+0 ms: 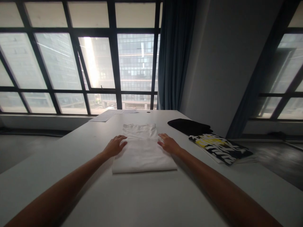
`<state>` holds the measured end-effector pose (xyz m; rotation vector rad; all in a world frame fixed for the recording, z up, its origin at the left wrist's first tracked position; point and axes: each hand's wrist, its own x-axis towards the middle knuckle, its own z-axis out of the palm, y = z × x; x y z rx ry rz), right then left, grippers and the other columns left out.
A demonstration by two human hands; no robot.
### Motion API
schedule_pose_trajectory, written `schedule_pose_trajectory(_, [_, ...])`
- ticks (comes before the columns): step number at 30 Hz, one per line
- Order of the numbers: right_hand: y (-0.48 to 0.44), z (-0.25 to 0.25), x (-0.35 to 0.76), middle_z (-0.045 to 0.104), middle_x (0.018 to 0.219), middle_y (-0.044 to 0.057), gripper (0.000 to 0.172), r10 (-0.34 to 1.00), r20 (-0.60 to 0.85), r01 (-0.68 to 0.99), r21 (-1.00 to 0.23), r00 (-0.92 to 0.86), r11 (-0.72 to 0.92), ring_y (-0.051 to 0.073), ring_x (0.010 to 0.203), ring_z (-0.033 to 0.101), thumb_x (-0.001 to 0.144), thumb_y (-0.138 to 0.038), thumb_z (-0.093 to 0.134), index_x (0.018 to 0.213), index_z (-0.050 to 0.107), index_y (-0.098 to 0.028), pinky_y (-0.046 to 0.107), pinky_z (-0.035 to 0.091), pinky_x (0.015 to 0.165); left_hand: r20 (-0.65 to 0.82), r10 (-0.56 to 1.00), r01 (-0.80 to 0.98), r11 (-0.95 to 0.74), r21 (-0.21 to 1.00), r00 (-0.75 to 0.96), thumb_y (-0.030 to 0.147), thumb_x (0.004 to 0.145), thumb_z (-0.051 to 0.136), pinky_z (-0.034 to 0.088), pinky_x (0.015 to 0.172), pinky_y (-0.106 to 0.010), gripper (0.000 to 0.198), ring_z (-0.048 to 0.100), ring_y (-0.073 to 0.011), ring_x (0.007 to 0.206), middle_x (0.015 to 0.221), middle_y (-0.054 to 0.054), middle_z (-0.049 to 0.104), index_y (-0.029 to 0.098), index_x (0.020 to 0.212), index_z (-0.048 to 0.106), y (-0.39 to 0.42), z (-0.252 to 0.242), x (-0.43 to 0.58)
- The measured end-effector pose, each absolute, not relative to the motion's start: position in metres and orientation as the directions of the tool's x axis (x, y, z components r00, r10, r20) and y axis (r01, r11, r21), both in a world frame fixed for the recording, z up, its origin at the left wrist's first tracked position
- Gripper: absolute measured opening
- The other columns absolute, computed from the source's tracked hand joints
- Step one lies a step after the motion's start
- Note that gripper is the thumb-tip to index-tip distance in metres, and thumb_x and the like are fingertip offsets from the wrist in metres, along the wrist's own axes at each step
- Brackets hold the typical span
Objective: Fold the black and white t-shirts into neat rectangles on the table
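A white folded garment (pixel 144 154), probably a shirt, lies flat on the white table (pixel 142 201) in front of me. Small wrinkles run across its far end, while the near fold is straight. My left hand (pixel 115 146) rests at its left edge, thumb and fingers apart, with the fingertips touching the cloth. At the opposite edge is my right hand (pixel 169 144), also open, its fingertips on or just beside the fabric. Neither hand appears to grip the cloth. Some of the side edges are hidden under my hands.
To the right lie a folded black cloth (pixel 189 125) and a folded black, white and yellow patterned garment (pixel 221 147), near the table's right edge. Paper sheets (pixel 104 117) lie at the far left. Beyond the table are windows and a blue curtain (pixel 174 63).
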<state>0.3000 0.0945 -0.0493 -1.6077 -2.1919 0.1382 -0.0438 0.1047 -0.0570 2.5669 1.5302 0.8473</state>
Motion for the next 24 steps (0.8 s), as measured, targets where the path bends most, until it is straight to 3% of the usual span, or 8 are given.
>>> schedule_pose_trajectory(4, [0.061,-0.059,0.31,0.044,0.153,0.014,0.055,0.898,0.092,0.839,-0.326,-0.431,0.436,0.025,0.142,0.039,0.099,-0.046,0.044,0.144,0.051,-0.016,0.038,0.027,0.118,0.256,0.692,0.634,-0.721,0.28,0.675,0.057,0.1,0.034,0.026,0.119,-0.045,0.058,0.039,-0.0262,0.142,0.152,-0.008,0.047,0.024,0.146,0.048,0.065,-0.073,-0.041])
schedule_pose_trajectory(7, [0.047,-0.068,0.312,0.03,0.161,0.009,0.056,0.925,0.003,0.889,-0.274,-0.38,0.366,0.027,0.149,0.024,0.101,-0.048,0.035,0.151,0.042,-0.023,0.05,0.017,0.121,0.097,0.694,0.639,-0.701,0.317,0.714,0.059,0.1,0.029,0.013,0.123,-0.048,0.062,0.022,-0.0255,0.15,0.161,-0.005,0.031,0.026,0.153,0.036,0.052,-0.082,-0.043])
schedule_pose_trajectory(9, [0.044,-0.072,0.313,0.027,0.162,0.007,0.056,0.932,0.001,0.902,-0.25,-0.363,0.352,0.027,0.15,0.021,0.102,-0.048,0.033,0.152,0.039,-0.024,0.055,0.014,0.12,0.073,0.689,0.631,-0.697,0.342,0.721,0.058,0.101,0.031,0.01,0.123,-0.048,0.062,0.018,-0.0246,0.151,0.162,-0.004,0.027,0.027,0.154,0.033,0.053,-0.084,-0.047])
schedule_pose_trajectory(11, [0.045,-0.073,0.315,0.031,0.16,0.008,0.053,0.923,0.042,0.89,-0.254,-0.382,0.379,0.026,0.148,0.026,0.102,-0.045,0.033,0.15,0.043,-0.023,0.052,0.019,0.12,0.115,0.68,0.604,-0.706,0.369,0.724,0.056,0.101,0.033,0.013,0.123,-0.046,0.059,0.021,-0.0237,0.15,0.161,-0.005,0.03,0.027,0.152,0.038,0.057,-0.083,-0.055])
schedule_pose_trajectory(16, [0.053,-0.071,0.339,0.057,0.141,0.012,0.043,0.889,0.226,0.855,-0.26,-0.398,0.449,0.024,0.129,0.053,0.091,-0.017,0.047,0.13,0.064,-0.017,0.038,0.036,0.113,0.209,0.679,0.575,-0.718,0.392,0.704,0.052,0.098,0.041,0.032,0.117,-0.043,0.049,0.047,-0.026,0.136,0.144,-0.009,0.056,0.023,0.132,0.063,0.067,-0.068,-0.097])
schedule_pose_trajectory(20, [0.057,-0.071,0.352,0.06,0.136,0.012,0.048,0.85,0.256,0.804,-0.285,-0.461,0.522,0.025,0.124,0.057,0.078,-0.005,0.056,0.122,0.07,-0.019,0.039,0.041,0.11,0.181,0.669,0.565,-0.719,0.404,0.721,0.053,0.093,0.05,0.036,0.114,-0.043,0.046,0.047,-0.0282,0.136,0.146,-0.008,0.055,0.025,0.125,0.068,0.069,-0.068,-0.112])
schedule_pose_trajectory(24, [0.058,-0.073,0.345,0.061,0.135,0.012,0.033,0.825,0.285,0.77,-0.304,-0.488,0.56,0.026,0.123,0.057,0.082,-0.009,0.057,0.106,0.077,-0.021,0.039,0.042,0.108,0.265,0.686,0.563,-0.715,0.414,0.677,0.051,0.095,0.045,0.039,0.112,-0.041,0.042,0.053,-0.0278,0.129,0.135,-0.01,0.063,0.023,0.109,0.075,0.069,-0.076,-0.097])
